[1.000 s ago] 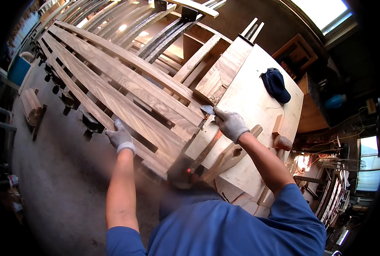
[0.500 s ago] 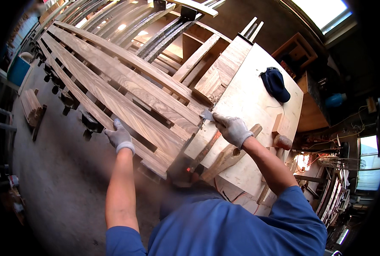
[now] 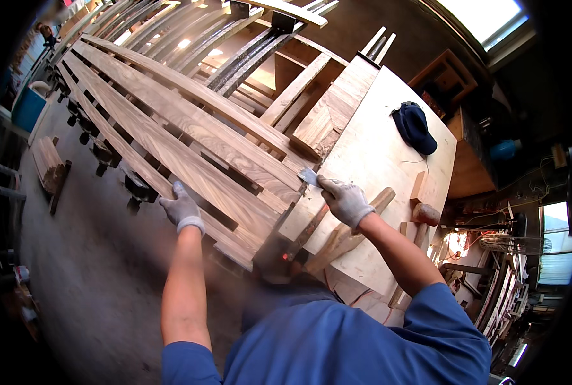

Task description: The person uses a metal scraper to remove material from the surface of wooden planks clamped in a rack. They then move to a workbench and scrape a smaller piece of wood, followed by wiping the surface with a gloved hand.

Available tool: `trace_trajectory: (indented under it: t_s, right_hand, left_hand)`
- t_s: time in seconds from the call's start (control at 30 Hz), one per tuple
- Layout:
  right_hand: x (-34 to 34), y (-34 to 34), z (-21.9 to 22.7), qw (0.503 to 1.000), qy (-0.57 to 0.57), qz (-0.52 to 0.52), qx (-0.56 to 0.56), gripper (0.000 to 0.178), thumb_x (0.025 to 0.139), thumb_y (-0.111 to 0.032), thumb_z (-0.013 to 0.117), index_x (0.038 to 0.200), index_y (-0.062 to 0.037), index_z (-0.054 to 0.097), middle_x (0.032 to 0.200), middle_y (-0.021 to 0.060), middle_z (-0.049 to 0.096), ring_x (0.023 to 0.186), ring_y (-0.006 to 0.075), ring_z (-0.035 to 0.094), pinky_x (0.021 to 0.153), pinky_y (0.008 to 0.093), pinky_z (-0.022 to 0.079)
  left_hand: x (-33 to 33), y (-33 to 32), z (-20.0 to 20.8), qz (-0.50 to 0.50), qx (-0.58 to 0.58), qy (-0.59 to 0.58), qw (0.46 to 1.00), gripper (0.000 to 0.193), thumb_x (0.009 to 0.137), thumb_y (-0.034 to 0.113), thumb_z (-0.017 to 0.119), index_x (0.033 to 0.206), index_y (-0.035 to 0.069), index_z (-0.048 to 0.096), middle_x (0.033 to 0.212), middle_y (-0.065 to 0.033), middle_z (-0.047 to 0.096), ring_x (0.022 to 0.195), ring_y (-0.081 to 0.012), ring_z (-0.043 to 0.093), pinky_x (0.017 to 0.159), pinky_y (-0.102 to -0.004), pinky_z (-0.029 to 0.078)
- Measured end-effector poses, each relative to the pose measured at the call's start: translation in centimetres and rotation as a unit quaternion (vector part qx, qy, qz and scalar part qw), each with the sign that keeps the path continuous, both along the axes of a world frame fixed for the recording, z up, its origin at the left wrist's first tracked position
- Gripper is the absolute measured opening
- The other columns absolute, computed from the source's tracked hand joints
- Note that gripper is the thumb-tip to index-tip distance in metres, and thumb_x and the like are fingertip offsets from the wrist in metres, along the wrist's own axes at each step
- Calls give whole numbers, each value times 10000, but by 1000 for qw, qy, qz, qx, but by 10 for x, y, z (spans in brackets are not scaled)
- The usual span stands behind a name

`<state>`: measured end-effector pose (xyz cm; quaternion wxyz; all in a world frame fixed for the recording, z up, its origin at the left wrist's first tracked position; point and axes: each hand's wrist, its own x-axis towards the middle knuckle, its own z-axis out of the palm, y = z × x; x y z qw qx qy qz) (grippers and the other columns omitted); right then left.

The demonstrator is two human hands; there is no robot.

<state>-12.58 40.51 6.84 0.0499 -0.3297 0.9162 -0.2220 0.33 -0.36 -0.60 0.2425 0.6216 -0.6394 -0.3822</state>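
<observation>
"Hands?"
"Right hand [image 3: 346, 201] grips scraper [image 3: 308, 176], at desk [image 3: 366, 144]'s left edge, beside ends of boards [image 3: 234, 147]. Left hand [image 3: 182, 208] on outer board [image 3: 132, 154], grip unclear."
"Tip?"
"I'd keep scraper low, outer board steady."

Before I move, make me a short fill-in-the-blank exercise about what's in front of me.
The flat-bladed tool is in your ____ hand.
Your left hand touches a long strip made of ____.
The cap lying on the pale board is dark ____.
Missing words: right; wood; blue.
</observation>
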Motion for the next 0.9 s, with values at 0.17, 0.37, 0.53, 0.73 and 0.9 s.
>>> trace_trajectory:
  t_s: [0.17,0.37,0.53,0.73,0.9]
  right_hand:
    - [2,-5,5,1000,-7,-4,2,350,1029,-250,611,1356,-159,695,1084,199,769,966,421,742,830,534,585]
    - [-28,-57,19,998,-34,-33,39,368,1031,-251,604,1380,-168,687,1047,214,756,962,442,728,835,545,577]
    - [5,7,11,1000,6,11,6,372,1032,-248,602,1382,-160,694,1092,163,777,1003,398,747,859,525,599]
    - [-23,-59,29,993,-64,-21,102,388,1028,-254,633,1398,-170,713,1180,192,766,1036,402,741,893,502,587]
    - [-12,-32,19,997,-42,-7,62,371,1029,-259,624,1379,-171,705,1143,187,765,1021,406,740,863,508,588]
  left_hand:
    - [0,3,6,11,-8,-17,1000,768,1051,511,662,1477,-99,475,1388,-368,636,1252,-507,663,1066,-524,545]
    - [-4,8,14,-9,0,-6,1000,761,1055,507,657,1471,-104,475,1388,-378,629,1247,-513,663,1062,-525,547]
    - [-1,6,17,-12,8,-8,1000,759,1056,500,659,1462,-114,475,1397,-385,622,1254,-516,657,1063,-519,546]
    - [-3,3,6,-6,-12,-7,1000,760,1055,488,667,1457,-128,475,1416,-391,610,1267,-508,653,1072,-510,540]
    - [0,7,17,-12,20,13,1000,763,1053,485,669,1464,-128,474,1426,-386,605,1290,-501,641,1090,-505,529]
